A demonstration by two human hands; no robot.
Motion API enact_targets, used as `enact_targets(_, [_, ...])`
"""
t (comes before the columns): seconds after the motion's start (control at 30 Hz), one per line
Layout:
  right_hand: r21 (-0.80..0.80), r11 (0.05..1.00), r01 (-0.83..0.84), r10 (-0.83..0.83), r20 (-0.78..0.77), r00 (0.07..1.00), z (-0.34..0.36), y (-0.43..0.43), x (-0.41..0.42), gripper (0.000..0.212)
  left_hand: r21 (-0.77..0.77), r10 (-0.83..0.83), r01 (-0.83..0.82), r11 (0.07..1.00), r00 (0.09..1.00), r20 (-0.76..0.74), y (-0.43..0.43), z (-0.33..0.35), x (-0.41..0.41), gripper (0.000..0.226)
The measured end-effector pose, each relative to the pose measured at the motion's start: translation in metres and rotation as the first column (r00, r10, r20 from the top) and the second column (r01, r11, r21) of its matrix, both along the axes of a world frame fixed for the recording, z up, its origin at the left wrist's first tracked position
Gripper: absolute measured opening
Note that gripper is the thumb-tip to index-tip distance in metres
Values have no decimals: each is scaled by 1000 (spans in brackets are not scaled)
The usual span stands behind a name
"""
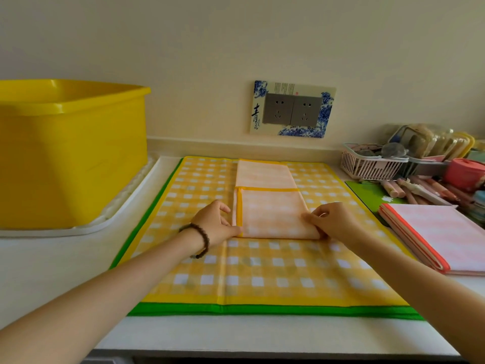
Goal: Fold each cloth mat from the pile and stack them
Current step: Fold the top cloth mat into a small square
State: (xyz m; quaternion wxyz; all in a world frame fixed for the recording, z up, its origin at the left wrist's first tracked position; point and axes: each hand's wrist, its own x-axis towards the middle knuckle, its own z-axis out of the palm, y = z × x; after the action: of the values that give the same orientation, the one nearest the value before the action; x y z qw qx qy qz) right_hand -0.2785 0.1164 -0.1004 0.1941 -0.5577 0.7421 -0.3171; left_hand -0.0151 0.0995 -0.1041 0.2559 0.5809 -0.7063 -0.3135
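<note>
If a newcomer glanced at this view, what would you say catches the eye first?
Probably the big yellow tub at the far left, then the yellow checked mat spread flat in the middle of the counter. On it lies a half-folded mat, its near corners pinched by the left hand and the right hand. A folded pink mat with orange edging lies at the right.

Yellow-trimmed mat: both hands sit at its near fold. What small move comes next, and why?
Probably flip the doubled near part forward onto the far section. The left hand and right hand already pinch the near corners of the yellow-trimmed mat, its trimmed edge ends about midway along the strip, and the far section lies uncovered.
</note>
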Motion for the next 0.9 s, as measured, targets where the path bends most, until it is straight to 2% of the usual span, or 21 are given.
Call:
enact_targets(0.07, [16,1000,8,-8,-18,1000,1,-1,0,25,-31,13,-11,999,999,52,1,0,-1,50])
enact_targets(0.13, [13,1000,11,-11,-38,999,0,-2,0,26,-131,8,10,991,991,137,3,-1,-2,46])
enact_targets(0.27, [-11,1000,25,-26,-114,993,-3,-3,2,26,-364,-157,237,901,959,235,11,1,-1,29])
enact_targets(0.37, [-90,995,34,-50,-188,981,-4,2,5,25,-344,-278,430,835,868,411,20,1,2,27])
enact_targets(0.4, [-156,988,-6,-33,-245,969,-5,6,7,24,-312,-304,473,824,834,461,22,0,4,32])
enact_targets(0.47, [-254,947,-198,98,-358,929,-6,19,16,31,-230,-357,538,811,766,535,27,-2,8,43])
enact_targets(0.53, [-179,894,-410,317,-393,863,-2,36,32,41,-156,-400,583,798,704,586,31,-2,10,52])
enact_targets(0.63, [93,802,-590,571,-411,711,0,57,53,56,-112,-405,595,796,661,632,34,-2,10,64])
enact_targets(0.7, [200,763,-615,629,-451,633,-3,65,59,76,-110,-401,590,800,661,634,35,-2,8,59])
enact_targets(0.77, [262,754,-603,646,-468,604,-4,69,62,88,-105,-406,590,800,662,630,35,-2,8,51])
enact_targets(0.9, [299,748,-593,653,-488,579,-2,71,62,83,-100,-414,591,800,665,622,35,-3,9,49])
